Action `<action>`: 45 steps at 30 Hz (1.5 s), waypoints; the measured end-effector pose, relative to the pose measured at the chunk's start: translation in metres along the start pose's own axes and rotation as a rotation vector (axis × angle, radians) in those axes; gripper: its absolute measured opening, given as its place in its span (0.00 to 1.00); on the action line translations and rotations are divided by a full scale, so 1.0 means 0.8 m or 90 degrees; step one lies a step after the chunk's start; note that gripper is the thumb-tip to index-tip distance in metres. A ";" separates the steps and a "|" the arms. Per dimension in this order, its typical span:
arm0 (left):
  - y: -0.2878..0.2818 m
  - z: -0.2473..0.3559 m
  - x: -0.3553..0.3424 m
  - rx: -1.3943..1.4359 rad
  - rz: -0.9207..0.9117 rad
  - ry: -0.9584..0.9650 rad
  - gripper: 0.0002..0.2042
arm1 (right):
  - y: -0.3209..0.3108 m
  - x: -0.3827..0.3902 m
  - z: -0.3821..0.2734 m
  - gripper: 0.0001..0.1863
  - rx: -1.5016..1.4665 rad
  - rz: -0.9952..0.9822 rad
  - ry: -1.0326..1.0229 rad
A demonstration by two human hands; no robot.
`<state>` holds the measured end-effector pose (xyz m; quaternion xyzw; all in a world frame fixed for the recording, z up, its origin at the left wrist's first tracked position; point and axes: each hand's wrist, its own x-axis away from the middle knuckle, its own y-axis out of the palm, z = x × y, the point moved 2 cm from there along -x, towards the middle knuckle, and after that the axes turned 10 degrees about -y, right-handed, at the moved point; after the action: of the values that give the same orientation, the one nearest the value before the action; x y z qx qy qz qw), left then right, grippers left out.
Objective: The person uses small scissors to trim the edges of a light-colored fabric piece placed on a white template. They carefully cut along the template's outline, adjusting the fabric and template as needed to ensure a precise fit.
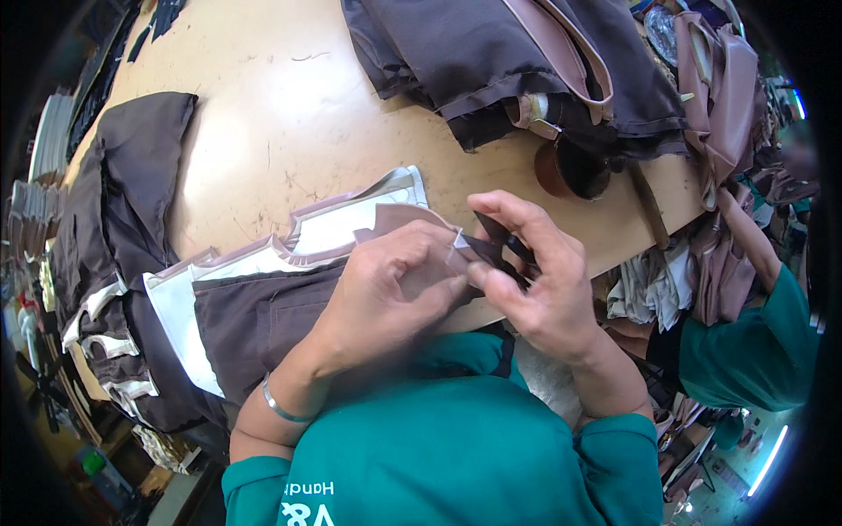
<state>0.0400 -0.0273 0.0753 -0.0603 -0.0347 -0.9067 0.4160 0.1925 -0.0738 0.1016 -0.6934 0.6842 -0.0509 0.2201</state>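
My left hand (386, 294), with a metal bangle on its wrist, pinches the end of a dusty-pink leather piece (399, 216). A small white tip (460, 239) sticks up at that end. My right hand (548, 285) is closed round what look like black scissors (495, 237), their dark blades close to my left fingertips. The blades' exact contact with the leather is hidden by my fingers. Left of my left hand lies a white-backed panel (180, 307) with folded pink edging, and dark brown lining cloth (272, 302) spreads over it.
Dark brown lining pieces (132, 175) lie at the left of the wooden table (254, 114). More dark cloth with pink straps (526, 61) is heaped at the far side, beside a round brown pot (570, 171). At right, another person's arm (754, 237) reaches toward hanging pink leather (719, 96).
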 end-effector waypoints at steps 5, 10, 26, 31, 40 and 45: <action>-0.002 0.001 0.001 -0.056 0.050 0.014 0.08 | -0.002 -0.013 0.014 0.20 -0.320 0.018 0.254; -0.002 -0.004 -0.005 0.009 0.119 0.016 0.07 | 0.003 -0.010 0.001 0.21 -0.285 0.058 0.124; -0.008 0.004 -0.007 0.050 0.045 -0.066 0.04 | 0.007 -0.011 0.020 0.21 -0.406 0.065 0.284; -0.008 0.006 -0.004 0.057 0.061 -0.083 0.06 | 0.008 -0.010 0.023 0.19 -0.437 0.055 0.277; -0.018 0.013 -0.004 -0.056 0.054 -0.072 0.08 | 0.016 -0.016 0.015 0.19 -0.314 0.039 0.167; -0.025 0.017 -0.003 0.041 0.111 -0.166 0.07 | 0.021 -0.009 0.000 0.20 -0.042 0.112 -0.018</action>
<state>0.0274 -0.0106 0.0883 -0.1666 -0.1122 -0.8501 0.4868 0.1763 -0.0663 0.0968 -0.6382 0.7405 0.0006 0.2105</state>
